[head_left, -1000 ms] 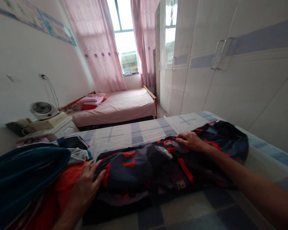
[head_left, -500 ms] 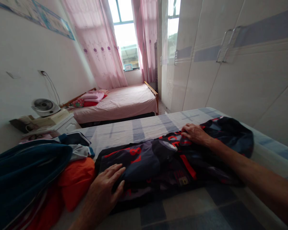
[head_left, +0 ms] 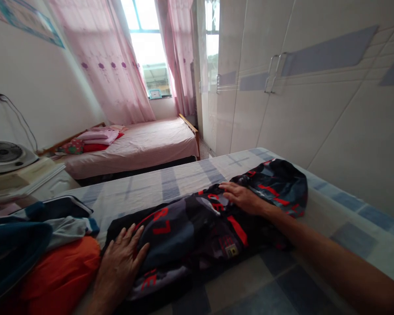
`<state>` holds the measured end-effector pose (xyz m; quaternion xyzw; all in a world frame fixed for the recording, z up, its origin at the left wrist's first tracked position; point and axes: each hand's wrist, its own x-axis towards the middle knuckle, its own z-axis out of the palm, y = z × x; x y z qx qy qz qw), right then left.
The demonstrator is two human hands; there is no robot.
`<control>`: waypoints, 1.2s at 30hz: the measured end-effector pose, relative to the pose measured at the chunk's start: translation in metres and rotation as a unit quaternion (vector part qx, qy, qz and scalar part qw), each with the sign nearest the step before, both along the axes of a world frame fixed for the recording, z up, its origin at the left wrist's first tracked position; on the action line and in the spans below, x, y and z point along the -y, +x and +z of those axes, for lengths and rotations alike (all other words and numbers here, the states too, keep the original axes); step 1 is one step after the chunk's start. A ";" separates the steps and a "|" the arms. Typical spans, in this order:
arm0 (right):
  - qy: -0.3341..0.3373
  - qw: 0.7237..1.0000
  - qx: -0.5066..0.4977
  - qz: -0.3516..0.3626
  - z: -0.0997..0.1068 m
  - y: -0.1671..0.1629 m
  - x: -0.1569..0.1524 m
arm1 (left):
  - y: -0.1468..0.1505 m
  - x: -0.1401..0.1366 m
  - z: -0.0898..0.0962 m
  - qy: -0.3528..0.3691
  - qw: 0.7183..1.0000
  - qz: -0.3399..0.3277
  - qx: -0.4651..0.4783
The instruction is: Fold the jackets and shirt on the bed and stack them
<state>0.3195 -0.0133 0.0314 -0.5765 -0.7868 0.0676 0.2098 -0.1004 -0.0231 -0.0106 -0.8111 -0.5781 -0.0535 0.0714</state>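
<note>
A dark garment (head_left: 180, 232) with red lettering and grey-blue patches lies in a long folded strip across the checked bed sheet (head_left: 243, 280). My left hand (head_left: 121, 253) rests flat on its left end, fingers stretched out. Farther along the strip, my right hand (head_left: 241, 197) lies on top of the cloth, fingers extended and palm down. Beyond that hand the garment's right end is bunched and rounded. Left of my left hand lies an orange cloth (head_left: 64, 275), partly under a dark teal garment (head_left: 16, 253).
White wardrobe doors (head_left: 302, 113) line the right side. Past this bed stands a second bed (head_left: 144, 144) with folded pink bedding (head_left: 98, 135). A fan (head_left: 6, 153) sits on a cabinet (head_left: 46, 183) at the left. Pink curtains (head_left: 101, 52) hang by the window.
The view has turned right, so everything sits farther left. My left hand now lies flatter on the garment's left end. The bunched right end shows more red stripes.
</note>
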 end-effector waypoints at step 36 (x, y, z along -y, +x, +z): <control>0.093 0.991 -0.059 -0.080 0.051 0.007 0.115 | 0.143 0.042 0.045 -0.012 0.955 -0.196 0.221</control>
